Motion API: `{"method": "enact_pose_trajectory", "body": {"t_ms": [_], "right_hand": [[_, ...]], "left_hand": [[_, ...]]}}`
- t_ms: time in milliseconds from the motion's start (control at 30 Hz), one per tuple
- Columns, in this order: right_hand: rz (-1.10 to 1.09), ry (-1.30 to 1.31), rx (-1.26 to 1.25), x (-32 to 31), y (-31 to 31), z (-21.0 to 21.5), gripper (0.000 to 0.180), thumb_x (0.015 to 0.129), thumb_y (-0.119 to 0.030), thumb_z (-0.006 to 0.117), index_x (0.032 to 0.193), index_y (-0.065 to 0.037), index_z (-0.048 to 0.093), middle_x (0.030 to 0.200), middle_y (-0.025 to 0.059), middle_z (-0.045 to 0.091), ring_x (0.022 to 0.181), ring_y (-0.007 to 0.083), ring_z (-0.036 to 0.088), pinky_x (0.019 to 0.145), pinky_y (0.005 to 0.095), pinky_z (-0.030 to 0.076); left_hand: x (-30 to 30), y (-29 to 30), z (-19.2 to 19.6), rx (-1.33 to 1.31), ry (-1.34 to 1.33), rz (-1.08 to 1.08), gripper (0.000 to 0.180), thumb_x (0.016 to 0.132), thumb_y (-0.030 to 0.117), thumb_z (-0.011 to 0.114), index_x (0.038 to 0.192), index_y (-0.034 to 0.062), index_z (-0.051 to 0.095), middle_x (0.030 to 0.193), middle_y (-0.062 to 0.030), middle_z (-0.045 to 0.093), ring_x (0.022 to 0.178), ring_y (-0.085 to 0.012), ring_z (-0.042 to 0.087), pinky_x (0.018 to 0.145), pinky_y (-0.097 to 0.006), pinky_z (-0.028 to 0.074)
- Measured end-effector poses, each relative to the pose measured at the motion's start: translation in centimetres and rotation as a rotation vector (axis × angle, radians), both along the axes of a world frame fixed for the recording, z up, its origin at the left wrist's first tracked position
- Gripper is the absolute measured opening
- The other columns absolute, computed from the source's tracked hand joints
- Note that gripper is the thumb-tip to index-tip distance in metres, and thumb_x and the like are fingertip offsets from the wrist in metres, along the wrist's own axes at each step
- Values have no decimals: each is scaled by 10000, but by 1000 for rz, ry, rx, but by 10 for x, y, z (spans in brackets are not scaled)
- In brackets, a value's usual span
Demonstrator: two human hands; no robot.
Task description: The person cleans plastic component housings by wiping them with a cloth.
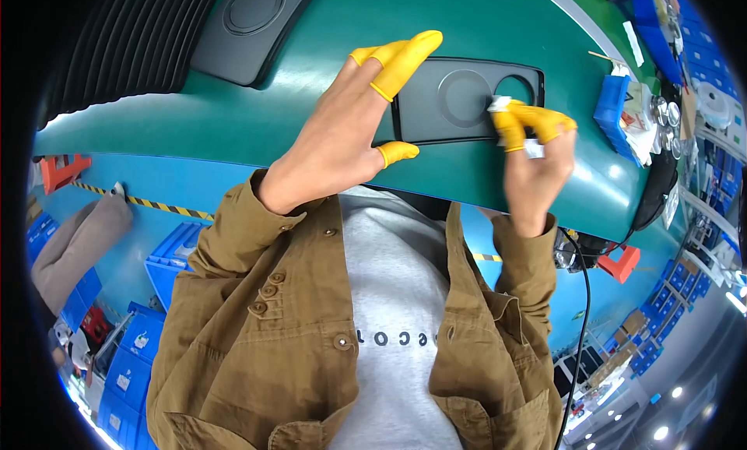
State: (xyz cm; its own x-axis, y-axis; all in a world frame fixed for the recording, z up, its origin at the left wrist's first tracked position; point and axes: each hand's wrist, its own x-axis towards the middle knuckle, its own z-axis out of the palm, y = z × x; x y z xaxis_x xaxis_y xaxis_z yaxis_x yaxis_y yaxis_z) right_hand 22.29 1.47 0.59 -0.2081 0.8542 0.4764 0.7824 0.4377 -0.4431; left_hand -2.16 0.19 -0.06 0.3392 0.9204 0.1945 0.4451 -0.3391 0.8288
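Observation:
A flat dark-grey phone case (418, 100) lies on the green bench top. It has a round ring in the middle and a circular opening near its right end. My left hand (331, 135), in yellow finger cots, spans its left end. The fingers stretch past the far edge and the thumb sits by the near edge; I cannot tell whether they touch it. My right hand (538, 158), slightly blurred and also in yellow finger cots, pinches a small white wipe (500, 103) over the case's right part, by the circular opening.
Another dark case (226, 53) with a ring lies at the far left, beside a row of black ridged pieces (136, 41). At the right stands a blue bin (612, 111) with small items. A black cable (585, 310) hangs below the bench's near edge.

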Motion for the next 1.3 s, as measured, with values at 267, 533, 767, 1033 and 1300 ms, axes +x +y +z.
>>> {"method": "enact_pose_trajectory", "body": {"t_ms": [267,533,767,1033,1300], "right_hand": [[87,71,32,-58,-25,-20,263,699,-68,775,958,-116,760,917,19,667,845,278,553,704,396,406],[-178,94,109,-31,-20,-10,212,725,-27,807,920,-61,730,878,64,678,834,304,575,741,403,456],[-47,170,121,-39,-40,-23,203,739,-62,799,926,-57,723,870,61,657,834,296,582,731,410,459],[-485,261,80,33,-25,-18,165,831,-34,786,981,-16,720,969,78,705,844,218,616,726,334,475],[-445,913,-70,36,-27,-23,165,919,8,714,1083,20,707,1044,34,684,872,72,605,773,208,497]], "left_hand": [[0,1,0,10,42,31,1084,620,18,874,1558,102,336,1473,-152,466,1300,-395,427,1097,-441,382],[0,1,1,36,54,7,1103,609,31,885,1560,98,329,1472,-146,470,1300,-398,436,1091,-444,392],[0,2,1,75,108,0,1070,610,27,879,1541,93,359,1477,-163,450,1298,-400,439,1095,-446,394],[2,-1,9,156,118,50,868,642,76,837,1438,42,490,1380,-173,553,1265,-371,512,1069,-436,410],[2,11,12,-37,-18,285,350,836,62,728,1180,15,680,1079,-174,665,952,-315,646,834,-373,511]]}}
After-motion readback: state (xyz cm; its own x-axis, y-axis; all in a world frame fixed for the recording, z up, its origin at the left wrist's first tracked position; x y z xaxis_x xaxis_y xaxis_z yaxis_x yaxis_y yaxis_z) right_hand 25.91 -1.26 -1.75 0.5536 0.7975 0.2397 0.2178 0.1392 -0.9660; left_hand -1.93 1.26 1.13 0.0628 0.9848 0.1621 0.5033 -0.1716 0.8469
